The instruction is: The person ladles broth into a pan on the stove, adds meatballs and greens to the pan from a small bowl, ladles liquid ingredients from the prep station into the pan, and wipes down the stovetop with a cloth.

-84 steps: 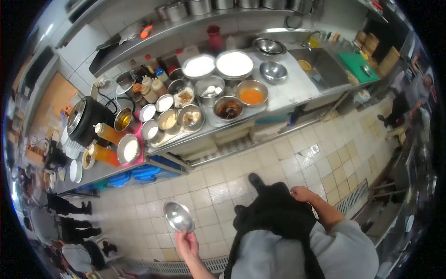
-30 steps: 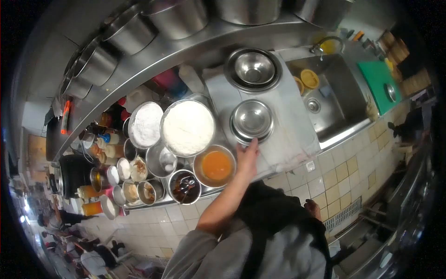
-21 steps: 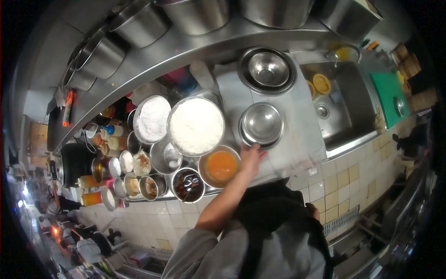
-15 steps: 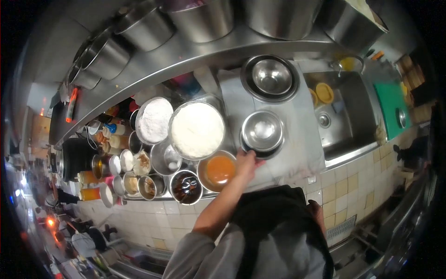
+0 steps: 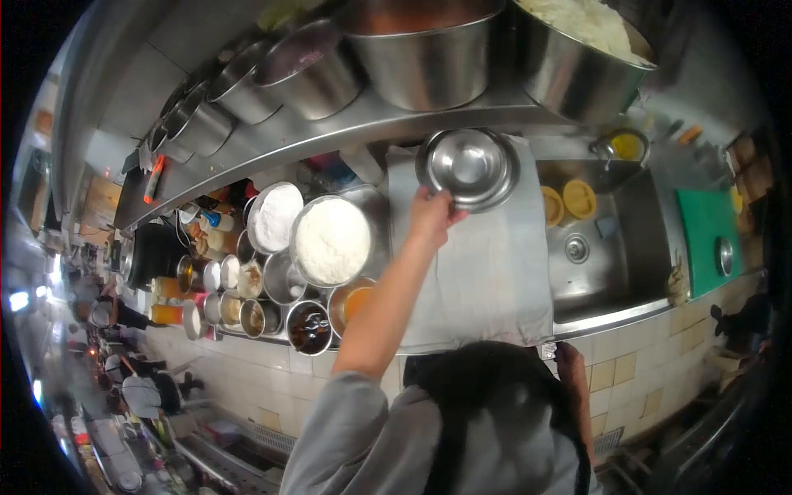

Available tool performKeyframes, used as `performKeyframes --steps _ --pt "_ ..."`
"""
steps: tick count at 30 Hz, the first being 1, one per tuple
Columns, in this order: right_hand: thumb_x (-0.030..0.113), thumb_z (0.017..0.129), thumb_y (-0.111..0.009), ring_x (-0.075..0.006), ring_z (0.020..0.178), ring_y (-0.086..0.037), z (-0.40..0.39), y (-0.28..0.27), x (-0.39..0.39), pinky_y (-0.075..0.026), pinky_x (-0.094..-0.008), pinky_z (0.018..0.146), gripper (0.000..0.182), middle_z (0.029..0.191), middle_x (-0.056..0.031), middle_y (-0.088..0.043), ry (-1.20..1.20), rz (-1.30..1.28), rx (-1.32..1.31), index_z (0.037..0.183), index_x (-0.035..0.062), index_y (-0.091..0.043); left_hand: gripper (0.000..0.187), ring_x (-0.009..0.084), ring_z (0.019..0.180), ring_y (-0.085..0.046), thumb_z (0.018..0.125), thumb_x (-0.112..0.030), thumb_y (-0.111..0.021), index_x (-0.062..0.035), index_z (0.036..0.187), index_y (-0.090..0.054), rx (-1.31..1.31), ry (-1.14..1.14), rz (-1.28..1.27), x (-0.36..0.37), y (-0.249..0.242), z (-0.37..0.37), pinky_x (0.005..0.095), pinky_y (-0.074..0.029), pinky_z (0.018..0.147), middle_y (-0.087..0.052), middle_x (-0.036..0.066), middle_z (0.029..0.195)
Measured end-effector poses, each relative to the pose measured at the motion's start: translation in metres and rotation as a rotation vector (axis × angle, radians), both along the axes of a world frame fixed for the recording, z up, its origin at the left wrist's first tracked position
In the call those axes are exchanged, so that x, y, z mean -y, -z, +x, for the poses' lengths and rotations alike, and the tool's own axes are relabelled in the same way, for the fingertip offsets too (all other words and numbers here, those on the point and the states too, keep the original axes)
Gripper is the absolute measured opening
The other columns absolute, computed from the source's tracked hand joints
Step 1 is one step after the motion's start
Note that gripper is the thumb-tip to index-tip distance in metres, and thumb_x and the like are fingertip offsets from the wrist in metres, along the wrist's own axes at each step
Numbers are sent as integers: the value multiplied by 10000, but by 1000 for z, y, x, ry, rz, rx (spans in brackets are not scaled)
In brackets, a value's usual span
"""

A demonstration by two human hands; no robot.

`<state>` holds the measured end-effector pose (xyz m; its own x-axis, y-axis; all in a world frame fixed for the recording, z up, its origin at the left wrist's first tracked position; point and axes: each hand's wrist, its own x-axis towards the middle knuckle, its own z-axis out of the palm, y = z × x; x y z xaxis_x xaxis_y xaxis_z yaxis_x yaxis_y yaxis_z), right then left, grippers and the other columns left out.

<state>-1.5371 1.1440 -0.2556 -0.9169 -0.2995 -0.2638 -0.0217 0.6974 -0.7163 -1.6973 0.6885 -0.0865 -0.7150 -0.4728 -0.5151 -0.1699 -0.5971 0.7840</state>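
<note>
My left hand (image 5: 433,216) reaches forward over the counter, fingers closed on the near rim of a shiny steel bowl (image 5: 470,165). This bowl overlaps a wider, darker steel bowl (image 5: 510,177) at the back of the cloth-covered counter. Beside my apron on the right, my right hand (image 5: 569,356) hangs low, its fingers mostly hidden. Left of my forearm stand a large bowl of white powder (image 5: 332,241), a pan of orange liquid (image 5: 356,301) and a pot of dark sauce (image 5: 310,327).
A pale cloth (image 5: 491,272) covers the counter ahead. To the right is a steel sink (image 5: 569,289) with yellow round items (image 5: 580,200), then a green cutting board (image 5: 705,239). Large steel pots (image 5: 425,70) line the shelf above. People (image 5: 140,392) stand at far left.
My left hand has moved forward, carrying the shiny bowl from the middle of the cloth to the bowls at the back. The view has shifted slightly.
</note>
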Motion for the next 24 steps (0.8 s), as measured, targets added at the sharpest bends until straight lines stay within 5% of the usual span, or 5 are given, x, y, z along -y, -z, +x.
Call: performKeyframes --steps 5,8,14,17,24 --pt "109 941 -523 -193 721 -629 14 -15 -23 -515 -320 671 283 839 -131 -656 251 -100 97 1165 -38 -615 336 263 726 -669 910 -5 -567 -15 1191 -384 -95 117 64 21 50 -55 340 -623 609 -596 176 1027" --pt "109 946 -527 -157 720 -618 24 -6 -30 -511 -300 662 291 838 -102 -653 331 -148 151 1189 -28 -611 529 225 800 -672 922 -87 -610 8 1365 -337 -34 71 53 11 34 -30 326 -607 642 -595 150 1079" --pt "140 978 -529 -116 687 -552 7 -6 10 -473 -257 640 298 867 -80 -635 362 -409 169 1215 -24 -601 577 163 766 -659 929 -244 -654 -32 1419 -434 -83 788 -703 -24 -71 170 316 -549 723 -647 145 1187" --pt "145 1006 -505 -118 702 -544 -10 -32 58 -473 -257 649 294 893 -84 -631 291 -430 123 1206 -47 -600 449 209 912 -675 969 -250 -603 -62 1368 -520 -317 945 -616 -15 -81 258 326 -529 831 -671 131 1179" --pt "104 976 -548 -156 723 -624 -47 -62 147 -523 -302 639 240 926 -109 -664 -202 -260 147 1169 -12 -631 450 255 958 -679 950 -283 -600 -47 1329 -546 502 395 -675 20 -23 393 363 -527 832 -700 173 1061"
